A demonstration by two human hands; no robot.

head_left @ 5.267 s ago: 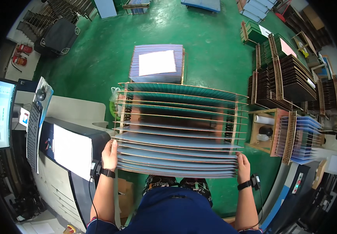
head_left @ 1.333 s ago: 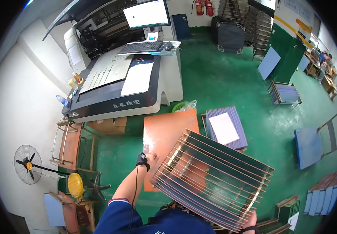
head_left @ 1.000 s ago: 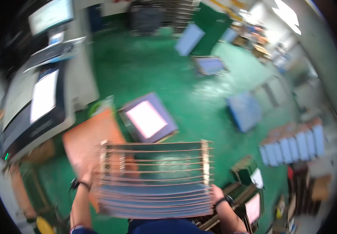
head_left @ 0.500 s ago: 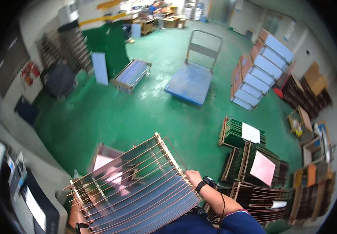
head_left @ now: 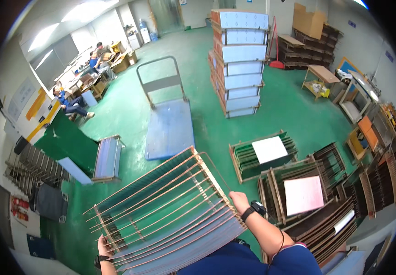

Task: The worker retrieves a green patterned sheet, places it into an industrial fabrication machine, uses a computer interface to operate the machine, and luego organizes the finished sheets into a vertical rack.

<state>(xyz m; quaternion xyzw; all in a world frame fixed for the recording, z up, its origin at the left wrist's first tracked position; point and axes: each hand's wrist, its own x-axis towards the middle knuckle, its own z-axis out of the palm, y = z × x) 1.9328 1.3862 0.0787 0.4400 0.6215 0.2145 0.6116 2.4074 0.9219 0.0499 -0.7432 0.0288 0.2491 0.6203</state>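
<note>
Held in front of my body is a slotted rack with pale side rails and thin copper-coloured bars. Grey-blue sheets fill its near part, while green floor shows between the bars farther off. My left hand grips the rack's left side, its fingers partly hidden behind the rail. On the opposite rail my right hand is closed round the edge. Both wrists wear dark straps. A flat blue trolley with an upright handle stands just beyond the rack.
At the right, floor racks carry a white sheet and a pink sheet. A tall stack of racks with pale blue panels rises farther back. Another loaded rack sits left of the trolley. Co-workers sit at far-left benches.
My view has swung to the right, so the trolley and tall stack appear farther left. Both hands keep hold of the rack. The pink-topped thing behind the rack has left the view.
</note>
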